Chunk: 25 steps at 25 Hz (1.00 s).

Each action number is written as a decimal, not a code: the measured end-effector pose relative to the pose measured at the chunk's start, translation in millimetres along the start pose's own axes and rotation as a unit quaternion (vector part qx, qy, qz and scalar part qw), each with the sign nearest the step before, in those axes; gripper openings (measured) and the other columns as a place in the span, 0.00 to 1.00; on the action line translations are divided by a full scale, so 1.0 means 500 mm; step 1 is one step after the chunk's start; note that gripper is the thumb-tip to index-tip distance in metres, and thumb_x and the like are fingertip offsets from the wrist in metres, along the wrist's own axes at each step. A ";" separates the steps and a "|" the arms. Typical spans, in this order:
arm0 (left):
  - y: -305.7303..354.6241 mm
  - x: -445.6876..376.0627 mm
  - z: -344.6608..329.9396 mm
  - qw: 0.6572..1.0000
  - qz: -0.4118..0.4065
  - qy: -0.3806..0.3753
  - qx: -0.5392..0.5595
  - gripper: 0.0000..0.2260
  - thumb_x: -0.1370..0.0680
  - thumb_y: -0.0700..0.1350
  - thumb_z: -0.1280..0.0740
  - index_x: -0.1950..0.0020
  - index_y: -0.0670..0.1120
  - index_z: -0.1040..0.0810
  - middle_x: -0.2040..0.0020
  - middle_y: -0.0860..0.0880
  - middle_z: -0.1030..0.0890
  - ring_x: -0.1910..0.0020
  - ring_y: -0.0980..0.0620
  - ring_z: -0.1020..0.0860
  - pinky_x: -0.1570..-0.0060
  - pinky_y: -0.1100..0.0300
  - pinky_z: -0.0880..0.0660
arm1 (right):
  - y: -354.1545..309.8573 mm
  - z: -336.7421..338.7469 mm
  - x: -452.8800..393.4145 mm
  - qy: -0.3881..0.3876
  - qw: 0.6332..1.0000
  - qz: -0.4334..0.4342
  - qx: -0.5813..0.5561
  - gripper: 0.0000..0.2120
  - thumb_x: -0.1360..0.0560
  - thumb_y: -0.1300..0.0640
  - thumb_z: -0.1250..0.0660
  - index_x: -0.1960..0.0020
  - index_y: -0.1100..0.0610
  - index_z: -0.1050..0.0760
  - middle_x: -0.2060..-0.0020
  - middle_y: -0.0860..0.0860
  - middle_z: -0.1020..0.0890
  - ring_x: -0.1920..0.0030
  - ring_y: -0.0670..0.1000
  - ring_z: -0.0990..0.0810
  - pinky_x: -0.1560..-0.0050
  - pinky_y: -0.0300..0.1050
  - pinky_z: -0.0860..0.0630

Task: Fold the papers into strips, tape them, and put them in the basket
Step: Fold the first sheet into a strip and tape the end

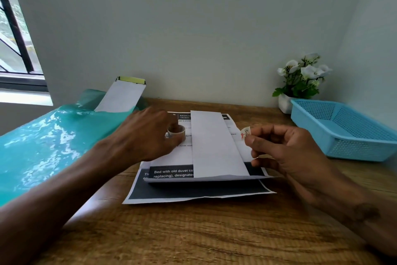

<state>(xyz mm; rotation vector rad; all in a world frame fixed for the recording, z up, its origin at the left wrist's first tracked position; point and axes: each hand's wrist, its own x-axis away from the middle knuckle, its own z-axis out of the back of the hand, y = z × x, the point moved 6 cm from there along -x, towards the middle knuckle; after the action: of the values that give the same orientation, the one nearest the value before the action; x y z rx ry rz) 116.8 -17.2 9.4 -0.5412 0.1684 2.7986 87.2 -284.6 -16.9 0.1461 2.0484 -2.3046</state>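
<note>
Our left hand (148, 133) grips the tape roll (176, 132); our right fingers (255, 140) pinch a tape piece (246, 132) beside the folded strip (214, 144).

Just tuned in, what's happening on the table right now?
A person is taping a folded paper strip that lies on a stack of printed sheets. The left hand holds the tape roll down on the sheets. The right hand pinches a torn piece of tape beside the strip. The blue basket at right looks empty.
</note>
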 end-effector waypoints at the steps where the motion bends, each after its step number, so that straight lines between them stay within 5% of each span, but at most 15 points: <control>1: -0.002 0.001 0.001 1.000 -0.001 0.013 0.002 0.16 0.21 0.65 0.35 0.43 0.56 0.19 0.43 0.54 0.17 0.51 0.53 0.23 0.56 0.57 0.28 | 0.001 -0.001 0.000 -0.003 1.000 -0.004 0.000 0.10 0.32 0.55 0.21 0.52 0.54 0.13 0.60 0.54 0.12 0.62 0.51 0.14 0.56 0.50 0.14; 4: 0.010 0.007 0.034 0.991 0.019 0.105 0.077 0.14 0.22 0.64 0.33 0.50 0.55 0.23 0.55 0.54 0.18 0.57 0.54 0.20 0.57 0.55 0.26 | 0.003 -0.002 0.001 -0.006 1.000 -0.017 0.010 0.06 0.28 0.58 0.23 0.50 0.55 0.14 0.60 0.55 0.12 0.63 0.52 0.13 0.55 0.51 0.13; 7: 0.044 0.018 0.032 0.959 0.079 0.043 0.269 0.14 0.20 0.62 0.34 0.52 0.52 0.21 0.66 0.52 0.15 0.71 0.59 0.17 0.65 0.55 0.18 | 0.008 -0.004 0.002 -0.009 0.999 -0.039 0.003 0.07 0.26 0.58 0.24 0.48 0.55 0.15 0.58 0.54 0.11 0.57 0.53 0.11 0.51 0.52 0.14; 10: 0.090 0.042 0.014 0.955 0.092 -0.061 0.276 0.18 0.21 0.66 0.37 0.37 0.58 0.23 0.55 0.56 0.13 0.60 0.60 0.15 0.52 0.52 0.15 | 0.014 -0.009 0.002 -0.030 0.997 -0.061 -0.021 0.11 0.26 0.61 0.24 0.44 0.56 0.15 0.53 0.54 0.11 0.51 0.52 0.11 0.47 0.50 0.14; 12: 0.109 0.054 0.006 0.941 0.119 -0.119 0.295 0.24 0.22 0.67 0.37 0.27 0.63 0.31 0.38 0.55 0.17 0.44 0.56 0.17 0.38 0.49 0.20 | 0.017 -0.012 0.001 -0.041 0.996 -0.069 -0.032 0.13 0.26 0.63 0.25 0.42 0.56 0.16 0.51 0.55 0.11 0.50 0.53 0.11 0.47 0.49 0.15; 15: 0.110 0.056 -0.001 0.860 0.177 -0.129 0.460 0.35 0.28 0.65 0.28 0.24 0.65 0.36 0.26 0.46 0.26 0.35 0.47 0.21 0.31 0.44 0.25 | 0.018 -0.012 0.000 -0.044 0.996 -0.074 -0.039 0.14 0.25 0.63 0.25 0.41 0.56 0.17 0.49 0.55 0.11 0.49 0.53 0.11 0.45 0.51 0.16; 17: 0.096 0.054 -0.001 0.812 0.199 -0.101 0.540 0.41 0.34 0.62 0.22 0.24 0.61 0.34 0.32 0.45 0.22 0.40 0.48 0.17 0.35 0.47 0.21 | 0.017 -0.014 0.000 -0.043 0.995 -0.074 -0.042 0.15 0.26 0.63 0.25 0.40 0.56 0.18 0.49 0.55 0.11 0.49 0.53 0.11 0.44 0.51 0.17; 21: 0.119 0.047 -0.018 0.807 0.170 -0.157 0.543 0.35 0.27 0.45 0.21 0.24 0.60 0.31 0.46 0.47 0.17 0.58 0.50 0.12 0.60 0.59 0.16 | 0.016 -0.018 0.004 -0.037 0.995 -0.066 -0.060 0.15 0.27 0.63 0.24 0.41 0.59 0.18 0.49 0.56 0.11 0.50 0.54 0.11 0.44 0.53 0.17; 25: 0.137 0.050 -0.030 0.778 0.144 -0.177 0.585 0.24 0.25 0.35 0.24 0.32 0.53 0.21 0.56 0.47 0.12 0.56 0.47 0.11 0.60 0.58 0.14 | 0.007 -0.010 0.006 -0.007 0.998 -0.042 -0.055 0.12 0.29 0.58 0.23 0.47 0.58 0.16 0.53 0.53 0.10 0.49 0.52 0.11 0.44 0.53 0.16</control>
<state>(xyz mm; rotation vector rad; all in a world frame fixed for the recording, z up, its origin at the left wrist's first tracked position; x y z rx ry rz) 79.5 -78.4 -10.0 0.3501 1.8265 2.3001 84.5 -280.1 -21.0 0.0390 2.2093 -2.2244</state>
